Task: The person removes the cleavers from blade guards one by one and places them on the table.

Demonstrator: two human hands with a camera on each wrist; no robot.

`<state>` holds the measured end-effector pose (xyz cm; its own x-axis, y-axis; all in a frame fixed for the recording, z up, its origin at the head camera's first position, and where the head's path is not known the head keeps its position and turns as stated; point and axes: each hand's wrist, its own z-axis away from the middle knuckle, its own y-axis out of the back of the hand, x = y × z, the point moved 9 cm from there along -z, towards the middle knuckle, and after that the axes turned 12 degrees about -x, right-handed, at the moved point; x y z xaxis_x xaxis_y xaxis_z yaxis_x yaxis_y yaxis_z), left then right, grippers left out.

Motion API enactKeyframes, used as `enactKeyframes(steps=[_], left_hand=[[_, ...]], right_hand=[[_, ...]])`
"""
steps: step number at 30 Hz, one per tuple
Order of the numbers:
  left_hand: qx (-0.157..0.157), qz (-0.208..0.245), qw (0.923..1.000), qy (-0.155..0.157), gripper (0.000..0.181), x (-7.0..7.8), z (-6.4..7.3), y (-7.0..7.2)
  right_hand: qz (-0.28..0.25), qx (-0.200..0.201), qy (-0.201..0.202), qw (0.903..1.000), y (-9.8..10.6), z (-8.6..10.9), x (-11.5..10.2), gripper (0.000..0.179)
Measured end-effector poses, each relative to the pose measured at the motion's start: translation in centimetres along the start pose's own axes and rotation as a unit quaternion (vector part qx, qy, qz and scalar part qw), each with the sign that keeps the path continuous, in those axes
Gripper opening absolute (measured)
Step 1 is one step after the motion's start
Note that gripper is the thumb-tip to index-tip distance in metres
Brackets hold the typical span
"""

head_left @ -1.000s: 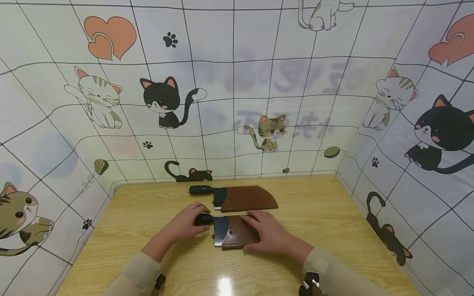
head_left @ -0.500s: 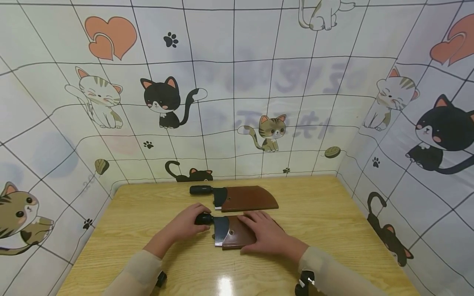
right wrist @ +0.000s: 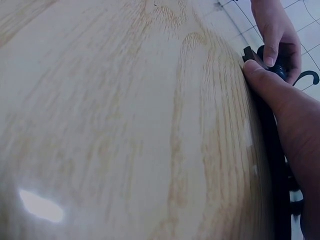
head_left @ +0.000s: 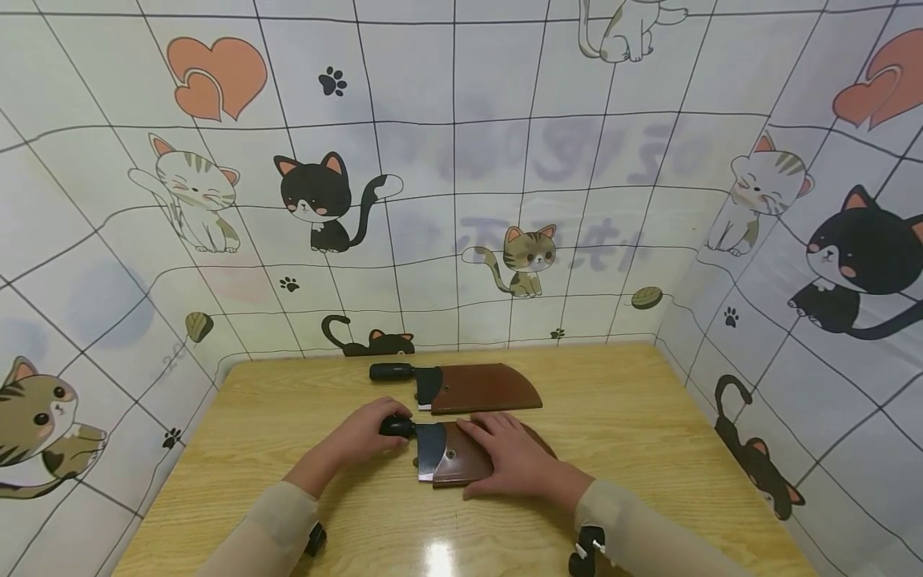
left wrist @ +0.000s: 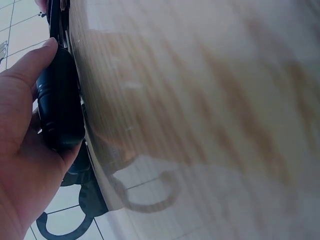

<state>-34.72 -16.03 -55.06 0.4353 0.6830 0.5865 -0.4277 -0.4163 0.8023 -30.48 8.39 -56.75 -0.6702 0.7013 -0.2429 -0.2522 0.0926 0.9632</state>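
Observation:
A cleaver with a black handle (head_left: pixel 397 426) lies near the middle of the table, its blade in a brown leather sheath (head_left: pixel 465 461). A strip of bare metal shows at the sheath's near left corner. My left hand (head_left: pixel 369 435) holds the handle, thumb along its near side; in the left wrist view the handle (left wrist: pixel 61 100) sits between thumb and fingers. Over the sheath's right part lies my right hand (head_left: pixel 515 457), thumb at the near edge and fingers toward the far edge. A larger sheathed cleaver (head_left: pixel 483 387) lies parallel just behind.
The wooden table (head_left: pixel 620 409) ends at the back against a wall (head_left: pixel 433 160) covered in cat-print cloth, which also rises on both sides. Light glares off the table's front.
My right hand has slid a little to the left along the sheath, so the sheath's right end now shows behind it. My left hand stays on the handle.

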Motion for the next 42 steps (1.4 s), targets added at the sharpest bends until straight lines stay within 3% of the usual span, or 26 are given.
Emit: enactKeyframes(steps=[8, 16, 25, 32, 42], left_hand=[[0.016, -0.021, 0.9994, 0.020, 0.038, 0.4, -0.3, 0.0], [0.030, -0.056, 0.9979, 0.015, 0.029, 1.1, -0.3, 0.0], [0.063, -0.084, 0.9943, 0.017, 0.031, 1.3, -0.1, 1.3], [0.085, -0.121, 0.9889, -0.018, 0.031, 2.2, 0.4, 2.2], [0.091, -0.087, 0.9901, -0.063, 0.031, 2.6, 1.0, 2.8]], right_hand=[[0.003, 0.011, 0.001, 0.9999, 0.1, -0.1, -0.1, 0.115], [0.003, 0.022, 0.008, 0.9997, 0.8, -0.1, -0.4, 0.112], [0.032, 0.041, 0.021, 0.9984, 2.1, 0.1, -0.9, 0.112], [0.046, 0.044, 0.021, 0.9977, 3.3, 0.4, -1.4, 0.113], [0.041, 0.038, 0.013, 0.9983, 3.9, 0.8, -1.6, 0.113]])
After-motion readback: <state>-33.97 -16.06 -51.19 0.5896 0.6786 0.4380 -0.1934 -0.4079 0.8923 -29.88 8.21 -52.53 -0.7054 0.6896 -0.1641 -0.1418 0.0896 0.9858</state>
